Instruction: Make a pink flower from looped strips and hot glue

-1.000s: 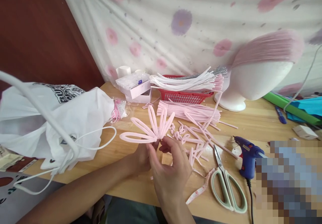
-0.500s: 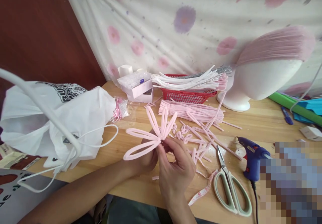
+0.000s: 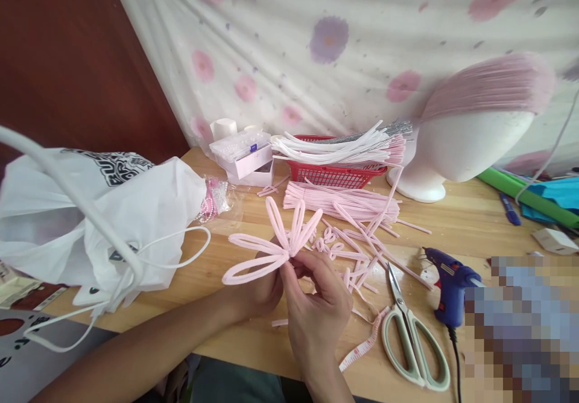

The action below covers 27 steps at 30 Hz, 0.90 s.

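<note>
The pink pipe-cleaner flower of long looped petals (image 3: 278,243) sits above the middle of the light wooden table (image 3: 465,216), pinched at its gathered base by both hands. The left hand (image 3: 257,291) is closed on the base from below, mostly hidden behind the right one. The right hand (image 3: 316,306) grips the same spot from the near side, thumb and fingertips (image 3: 296,264) pressed on the knot where the loops meet. Four petals fan up and to the left.

Just beyond the flower lie short pink pipe-cleaner scraps (image 3: 348,252) and a bundle of straight pink stems (image 3: 344,201). Behind these stands a red plastic basket (image 3: 335,175) loaded with white and pink stems. A white foam head form (image 3: 465,143) stands to its right. Green-handled scissors (image 3: 414,336) lie near the right hand, with a pink measuring tape (image 3: 366,345) between them, and a blue glue gun (image 3: 447,279) further right. A white plastic bag (image 3: 104,210) fills the left of the table.
</note>
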{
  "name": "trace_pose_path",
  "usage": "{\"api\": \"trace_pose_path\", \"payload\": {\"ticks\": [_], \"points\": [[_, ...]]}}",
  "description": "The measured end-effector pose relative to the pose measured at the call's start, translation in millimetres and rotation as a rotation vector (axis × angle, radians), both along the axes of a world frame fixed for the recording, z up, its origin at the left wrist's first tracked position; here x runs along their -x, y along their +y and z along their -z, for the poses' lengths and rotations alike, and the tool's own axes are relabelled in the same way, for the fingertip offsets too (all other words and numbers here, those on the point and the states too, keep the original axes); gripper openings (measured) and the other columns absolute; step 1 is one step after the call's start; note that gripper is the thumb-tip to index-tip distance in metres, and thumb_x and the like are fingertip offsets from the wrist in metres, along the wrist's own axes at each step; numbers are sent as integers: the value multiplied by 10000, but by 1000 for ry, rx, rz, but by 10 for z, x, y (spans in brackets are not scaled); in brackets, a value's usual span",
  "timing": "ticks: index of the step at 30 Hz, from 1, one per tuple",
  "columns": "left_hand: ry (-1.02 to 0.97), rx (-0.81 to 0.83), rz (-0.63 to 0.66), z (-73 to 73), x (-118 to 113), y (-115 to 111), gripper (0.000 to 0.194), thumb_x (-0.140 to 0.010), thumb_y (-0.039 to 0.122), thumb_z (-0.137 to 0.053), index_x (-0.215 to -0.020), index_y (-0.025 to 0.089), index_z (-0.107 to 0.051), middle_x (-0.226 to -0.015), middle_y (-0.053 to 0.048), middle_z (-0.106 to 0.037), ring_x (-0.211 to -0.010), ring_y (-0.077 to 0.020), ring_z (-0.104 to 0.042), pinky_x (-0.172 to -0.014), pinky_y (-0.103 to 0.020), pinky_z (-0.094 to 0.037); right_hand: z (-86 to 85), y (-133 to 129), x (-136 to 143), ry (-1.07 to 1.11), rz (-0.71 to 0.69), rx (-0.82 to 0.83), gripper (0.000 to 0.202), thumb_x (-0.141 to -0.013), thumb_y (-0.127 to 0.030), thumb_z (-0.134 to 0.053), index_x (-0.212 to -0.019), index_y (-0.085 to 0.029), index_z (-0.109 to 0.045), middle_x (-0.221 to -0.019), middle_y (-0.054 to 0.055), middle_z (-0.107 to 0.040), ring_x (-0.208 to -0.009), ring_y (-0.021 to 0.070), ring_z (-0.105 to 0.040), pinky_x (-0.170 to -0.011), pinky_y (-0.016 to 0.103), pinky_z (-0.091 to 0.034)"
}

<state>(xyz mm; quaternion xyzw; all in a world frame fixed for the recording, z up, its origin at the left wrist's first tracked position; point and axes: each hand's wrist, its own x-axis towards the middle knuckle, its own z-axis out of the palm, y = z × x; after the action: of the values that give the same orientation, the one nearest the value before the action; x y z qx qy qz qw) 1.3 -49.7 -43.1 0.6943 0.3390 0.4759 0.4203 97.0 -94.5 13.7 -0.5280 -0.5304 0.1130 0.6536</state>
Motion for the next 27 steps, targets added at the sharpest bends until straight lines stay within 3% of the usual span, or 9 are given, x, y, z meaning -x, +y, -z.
{"api": "trace_pose_path", "payload": {"ticks": [4, 9, 14, 19, 27], "points": [[-134, 99, 65, 18, -7, -24, 280, -985, 442, -486, -874, 202, -578, -682, -12, -512, -731, -202, -615, -608, -396, -629, 2, -15, -3, -13, 0, 7, 69, -837, -132, -721, -843, -200, -713, -714, -25, -670, -608, 104, -603, -583, 224, -494], [-246, 190, 83, -59, 14, -8, 222, -946, 427, -558, -897, 216, -606, -715, -39, -532, -838, -261, -633, -634, -473, -642, -6, -43, -23, -33, -7, 13, 73, -852, -127, -712, -832, -197, -718, -747, -8, -700, -647, 115, -641, -604, 226, -508], [-260, 221, 75, -125, 57, 23, 257, -893, 466, -636, -958, 217, -625, -752, -58, -574, -934, -301, -655, -688, -499, -653, 4, -62, -42, -54, -18, 20, 83, -861, -122, -707, -835, -199, -724, -790, 0, -723, -711, 127, -679, -661, 233, -528], [-261, 253, 61, -169, 130, -1, 245, -883, 456, -661, -920, 215, -630, -737, -50, -594, -890, -290, -673, -670, -469, -656, -14, -70, -45, -80, -3, 6, 98, -864, -115, -696, -832, -202, -728, -781, 0, -731, -698, 129, -688, -635, 226, -527], [-208, 185, 63, -159, 43, -58, 183, -908, 389, -627, -916, 208, -651, -825, -86, -650, -909, -298, -674, -782, -516, -648, 11, -46, -85, -65, -40, 57, 61, -854, -155, -708, -846, -206, -741, -783, 13, -741, -691, 149, -689, -632, 260, -547]]}}
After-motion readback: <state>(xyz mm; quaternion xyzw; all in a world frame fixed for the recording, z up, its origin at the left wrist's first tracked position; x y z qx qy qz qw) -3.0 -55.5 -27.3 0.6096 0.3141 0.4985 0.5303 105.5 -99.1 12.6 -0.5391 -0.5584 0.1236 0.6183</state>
